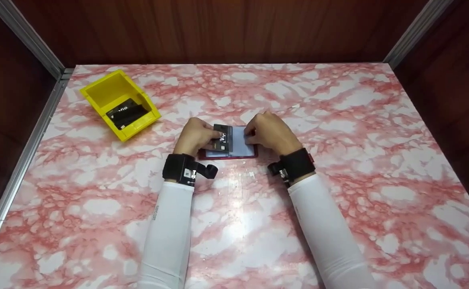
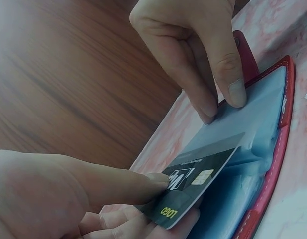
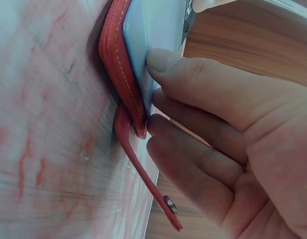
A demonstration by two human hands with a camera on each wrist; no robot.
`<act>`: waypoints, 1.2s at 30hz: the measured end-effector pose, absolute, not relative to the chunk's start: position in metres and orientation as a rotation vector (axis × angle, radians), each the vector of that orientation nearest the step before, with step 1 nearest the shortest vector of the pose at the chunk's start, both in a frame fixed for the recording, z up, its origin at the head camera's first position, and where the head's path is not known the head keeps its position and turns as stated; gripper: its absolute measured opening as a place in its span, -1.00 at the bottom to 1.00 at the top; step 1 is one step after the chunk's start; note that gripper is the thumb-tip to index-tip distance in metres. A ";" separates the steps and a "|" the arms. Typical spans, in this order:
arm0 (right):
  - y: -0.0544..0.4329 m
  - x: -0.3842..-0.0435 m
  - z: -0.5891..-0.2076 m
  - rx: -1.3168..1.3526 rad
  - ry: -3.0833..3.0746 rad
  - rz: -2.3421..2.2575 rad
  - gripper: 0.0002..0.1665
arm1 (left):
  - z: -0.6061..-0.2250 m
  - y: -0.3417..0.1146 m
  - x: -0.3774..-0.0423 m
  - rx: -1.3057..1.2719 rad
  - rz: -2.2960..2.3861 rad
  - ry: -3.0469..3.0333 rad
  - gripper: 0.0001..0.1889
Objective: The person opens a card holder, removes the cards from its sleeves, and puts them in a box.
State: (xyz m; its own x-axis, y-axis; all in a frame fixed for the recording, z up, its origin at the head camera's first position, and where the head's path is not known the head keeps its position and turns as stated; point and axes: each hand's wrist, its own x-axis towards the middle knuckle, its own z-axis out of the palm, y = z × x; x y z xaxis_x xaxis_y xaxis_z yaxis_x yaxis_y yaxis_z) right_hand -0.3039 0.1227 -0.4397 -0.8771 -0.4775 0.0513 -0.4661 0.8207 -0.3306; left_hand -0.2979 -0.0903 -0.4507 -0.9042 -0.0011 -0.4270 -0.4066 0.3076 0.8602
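A red card holder (image 2: 287,99) with white stitching lies open on the table, its clear plastic sleeves (image 2: 262,94) showing. Between thumb and fingers, my left hand (image 1: 196,134) pinches a black card (image 2: 188,181) with a gold chip and the word LOGO. The card tilts over the holder, and its far end looks paler, as if under clear plastic. My right hand (image 1: 270,130) pinches the outer edge of a sleeve, thumb on top and fingers behind. Beyond that edge, the holder's red strap (image 3: 148,179) with a metal snap sticks out.
At the back left of the marbled table (image 1: 358,160) stands a yellow bin (image 1: 98,94) with several black cards (image 1: 128,112) in it. Brown wood-grain panels (image 1: 218,32) rise behind the table and on both sides.
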 end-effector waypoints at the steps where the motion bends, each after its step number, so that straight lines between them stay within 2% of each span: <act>1: 0.122 -0.304 -0.440 -0.769 2.965 -0.528 -0.81 | -0.451 -0.091 -0.298 -0.370 1.627 2.230 -0.72; 12: 0.123 -0.304 -0.440 -0.769 2.957 -0.528 -0.79 | -0.455 -0.083 -0.294 -0.252 1.579 2.414 -0.70; 23: 0.125 -0.303 -0.439 -0.819 2.970 -0.509 -0.92 | -0.451 -0.090 -0.299 -0.358 1.642 2.230 -0.77; 36: 0.126 -0.305 -0.439 -0.827 2.964 -0.507 -0.85 | -0.448 -0.106 -0.298 -0.387 1.688 2.200 -0.75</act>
